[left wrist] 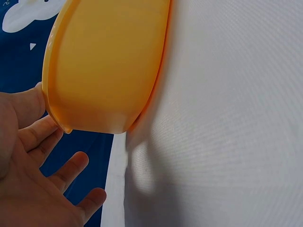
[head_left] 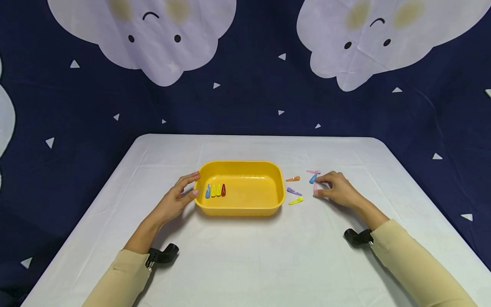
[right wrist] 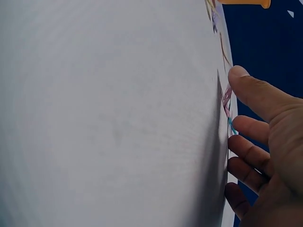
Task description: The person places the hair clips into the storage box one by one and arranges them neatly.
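Note:
A yellow plastic tray (head_left: 241,211) stands on the table. At its left end, my left hand (head_left: 172,204) touches the rim with thumb and fingertips; the other fingers are spread in the left wrist view. Inside the tray, a blue hair clip (head_left: 208,191), two yellow clips and a red hair clip (head_left: 223,190) lie in a row. My right hand (head_left: 339,189) is at a pink hair clip (head_left: 315,189) right of the tray, thumb and index finger apart on either side of it. A blue clip (head_left: 313,178) lies by the index fingertip.
Between tray and right hand lie an orange clip (head_left: 293,179), a purple clip (head_left: 294,191) and a yellow clip (head_left: 296,200). Another pink clip (head_left: 313,172) is farther back. A white cloth covers the table (head_left: 245,260); a dark blue cloud-patterned curtain (head_left: 253,102) hangs behind.

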A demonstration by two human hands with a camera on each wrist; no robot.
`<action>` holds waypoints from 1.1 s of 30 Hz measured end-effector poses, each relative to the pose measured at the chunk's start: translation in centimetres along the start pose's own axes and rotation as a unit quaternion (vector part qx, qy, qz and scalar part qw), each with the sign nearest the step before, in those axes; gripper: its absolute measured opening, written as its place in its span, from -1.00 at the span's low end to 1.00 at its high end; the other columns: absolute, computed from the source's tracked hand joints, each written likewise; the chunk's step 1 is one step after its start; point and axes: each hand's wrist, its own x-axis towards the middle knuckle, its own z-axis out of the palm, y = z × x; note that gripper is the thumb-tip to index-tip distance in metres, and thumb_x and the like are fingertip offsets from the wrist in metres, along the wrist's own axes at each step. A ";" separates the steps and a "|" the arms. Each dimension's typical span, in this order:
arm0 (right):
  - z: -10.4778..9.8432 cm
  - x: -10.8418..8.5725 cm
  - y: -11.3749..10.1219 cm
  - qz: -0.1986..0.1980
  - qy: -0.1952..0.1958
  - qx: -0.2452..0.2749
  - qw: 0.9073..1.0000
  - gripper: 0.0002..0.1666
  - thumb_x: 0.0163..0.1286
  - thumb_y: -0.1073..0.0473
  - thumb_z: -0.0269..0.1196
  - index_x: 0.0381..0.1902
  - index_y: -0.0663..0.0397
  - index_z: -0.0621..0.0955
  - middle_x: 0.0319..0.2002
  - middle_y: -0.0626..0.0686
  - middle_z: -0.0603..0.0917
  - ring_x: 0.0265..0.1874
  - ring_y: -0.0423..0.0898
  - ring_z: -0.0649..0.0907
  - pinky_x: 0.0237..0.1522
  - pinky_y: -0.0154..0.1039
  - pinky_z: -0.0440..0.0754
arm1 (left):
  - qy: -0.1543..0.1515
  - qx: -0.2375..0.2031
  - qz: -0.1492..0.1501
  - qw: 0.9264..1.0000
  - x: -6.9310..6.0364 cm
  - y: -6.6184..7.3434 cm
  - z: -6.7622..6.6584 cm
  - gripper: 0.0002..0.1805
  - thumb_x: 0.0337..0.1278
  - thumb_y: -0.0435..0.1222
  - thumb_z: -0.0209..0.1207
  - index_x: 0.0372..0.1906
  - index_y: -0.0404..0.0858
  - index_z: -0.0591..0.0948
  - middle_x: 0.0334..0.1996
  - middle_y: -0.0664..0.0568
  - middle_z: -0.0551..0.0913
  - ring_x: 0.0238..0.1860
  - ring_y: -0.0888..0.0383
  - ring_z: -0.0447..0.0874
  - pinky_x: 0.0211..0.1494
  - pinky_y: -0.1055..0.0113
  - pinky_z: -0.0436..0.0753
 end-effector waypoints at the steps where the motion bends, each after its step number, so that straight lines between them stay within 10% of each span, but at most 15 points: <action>1: 0.1 0.0 0.0 0.000 0.003 -0.002 1.000 -0.36 0.11 -0.01 0.38 0.12 0.13 0.57 0.08 0.25 0.52 -0.01 0.10 0.38 -0.04 -0.09 0.30 | 0.000 -0.001 0.000 1.000 0.0 0.0 0.0 -0.49 0.34 -0.32 0.02 0.35 -0.28 0.29 0.45 -0.11 0.16 0.49 -0.16 -0.04 0.41 -0.32 -0.04; 33: 0.5 -0.2 0.4 -0.002 0.023 -0.003 1.000 -0.33 0.06 -0.11 0.41 0.09 0.09 0.59 0.07 0.22 0.52 0.05 0.14 0.40 0.05 0.08 0.31 | 0.000 0.005 0.001 1.000 0.0 -0.2 0.0 -0.48 0.34 -0.31 0.02 0.36 -0.28 0.29 0.45 -0.11 0.15 0.49 -0.16 -0.04 0.41 -0.32 -0.04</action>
